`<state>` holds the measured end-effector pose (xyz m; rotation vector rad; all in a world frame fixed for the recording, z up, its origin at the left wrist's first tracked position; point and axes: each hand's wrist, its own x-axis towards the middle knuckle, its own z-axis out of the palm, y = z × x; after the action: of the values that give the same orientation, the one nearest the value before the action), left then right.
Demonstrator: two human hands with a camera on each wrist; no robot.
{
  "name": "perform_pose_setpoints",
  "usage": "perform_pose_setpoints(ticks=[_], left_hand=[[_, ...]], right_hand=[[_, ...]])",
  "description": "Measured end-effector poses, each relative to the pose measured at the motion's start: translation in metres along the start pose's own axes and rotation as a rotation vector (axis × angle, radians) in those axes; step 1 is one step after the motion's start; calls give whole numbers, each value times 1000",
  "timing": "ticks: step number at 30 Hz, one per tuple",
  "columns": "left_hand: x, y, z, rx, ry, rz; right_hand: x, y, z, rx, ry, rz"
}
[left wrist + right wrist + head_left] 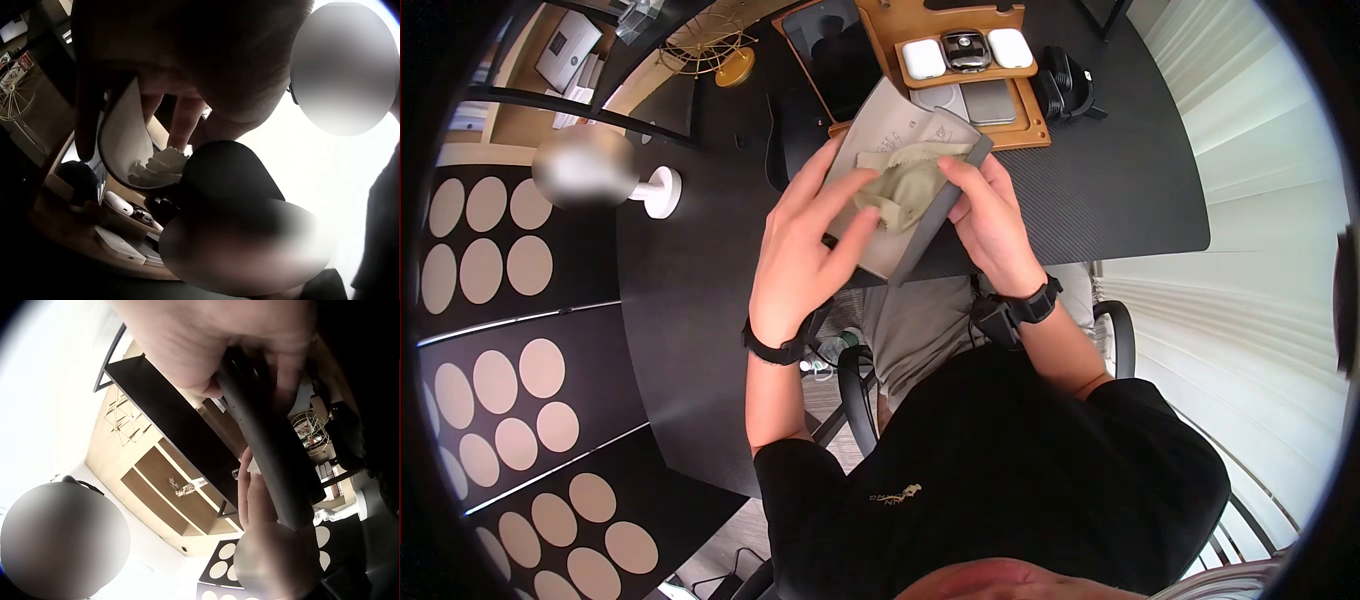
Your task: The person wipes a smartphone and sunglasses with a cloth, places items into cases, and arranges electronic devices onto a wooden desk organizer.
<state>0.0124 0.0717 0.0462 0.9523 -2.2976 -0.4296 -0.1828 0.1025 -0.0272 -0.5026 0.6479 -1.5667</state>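
Observation:
A glasses case [882,112] stands open between the hands, dark grey outside with a pale printed lining. Inside lies a crumpled grey-green cleaning cloth [912,185]; its zigzag edge shows in the left wrist view, where I see the same cloth [159,167]. My left hand [795,255] reaches over the case from the left, its thumb and a finger pinching the cloth. With my right hand [997,222] I grip the case's right edge, the thumb on the rim beside the cloth. The right wrist view shows mostly the dark outer side of the case [265,447].
Behind the hands, a wooden organiser [1040,135] bears white earbud cases [1011,48] and a watch [967,50]. A tablet [832,55] leans at its left. Black headphones [1068,85] lie to the right. A white-based lamp [663,193] stands on the dark desk [690,290].

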Motion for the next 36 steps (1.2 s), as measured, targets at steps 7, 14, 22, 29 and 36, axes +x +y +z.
perform_pose_setpoints(ticks=[7,14,22,29,36], left_hand=[[-4,-10,7,82,-24,5],[-1,-20,-20,45,242,-9],[-27,-59,-89,-137,363,-256],[-35,-75,-96,-86,-158,-542],[-25,-73,-78,-258,-268,-447]], right_hand=[[3,8,-11,-145,-16,-12],[2,1,-4,-70,21,8],[8,-4,-12,-17,55,-41],[11,0,-20,-13,47,-15],[11,0,-20,-9,38,-16]])
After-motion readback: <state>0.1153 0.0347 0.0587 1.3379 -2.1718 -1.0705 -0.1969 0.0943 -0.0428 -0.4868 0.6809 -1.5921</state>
